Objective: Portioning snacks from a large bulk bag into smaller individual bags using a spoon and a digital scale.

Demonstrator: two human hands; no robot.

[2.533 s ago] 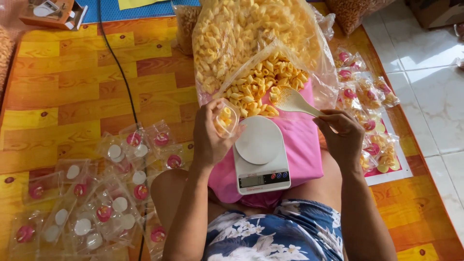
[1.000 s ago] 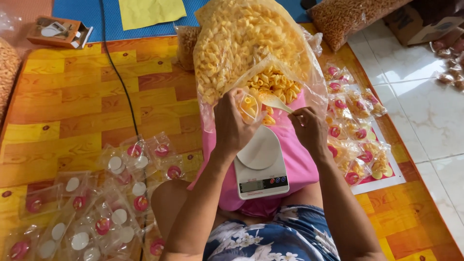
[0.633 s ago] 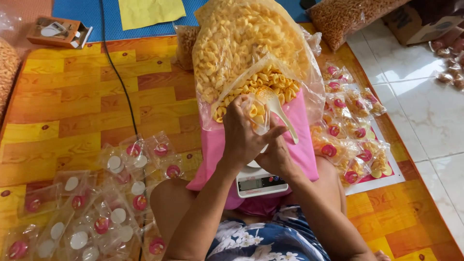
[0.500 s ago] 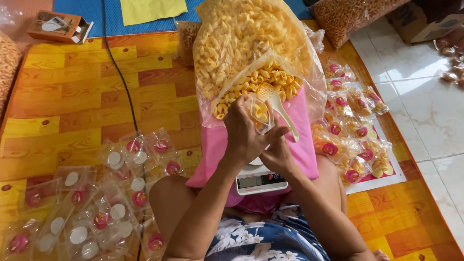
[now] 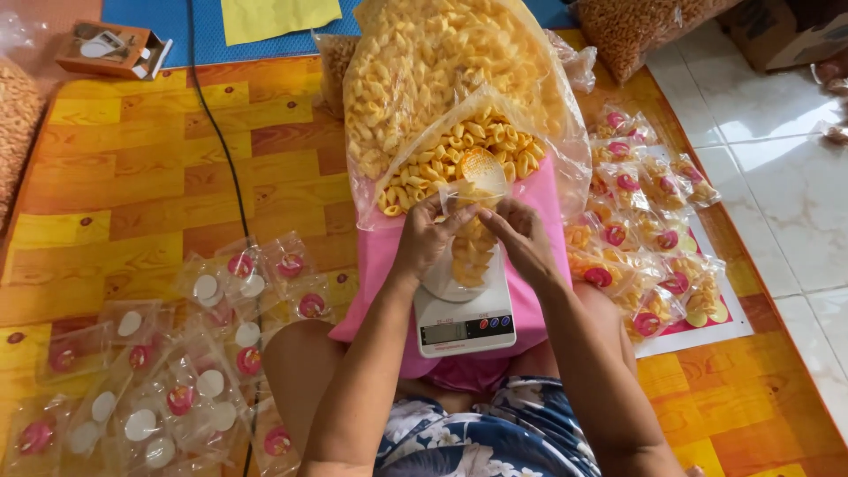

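Observation:
My left hand point(image 5: 427, 237) and my right hand point(image 5: 521, 237) both grip the top edge of a small clear bag point(image 5: 471, 243) partly filled with yellow shell-shaped snacks. The bag hangs over a white kitchen scale point(image 5: 464, 320) that rests on a pink cloth point(image 5: 382, 265) across my lap. Just beyond the hands, a large open plastic sack of the same yellow snacks point(image 5: 442, 79) leans toward me, its mouth right behind the small bag. A pale scoop point(image 5: 481, 168) lies in the sack's opening.
Several empty clear bags with round pink and white stickers point(image 5: 177, 353) lie on the left of the orange patterned mat point(image 5: 115, 177). Several filled small bags point(image 5: 649, 238) are piled on the right. A black cable point(image 5: 216, 132) crosses the mat. White floor tiles point(image 5: 786, 194) lie at the right.
The right hand put the scoop into the sack and joined the left hand on the small bag. The bag has come down over the scale.

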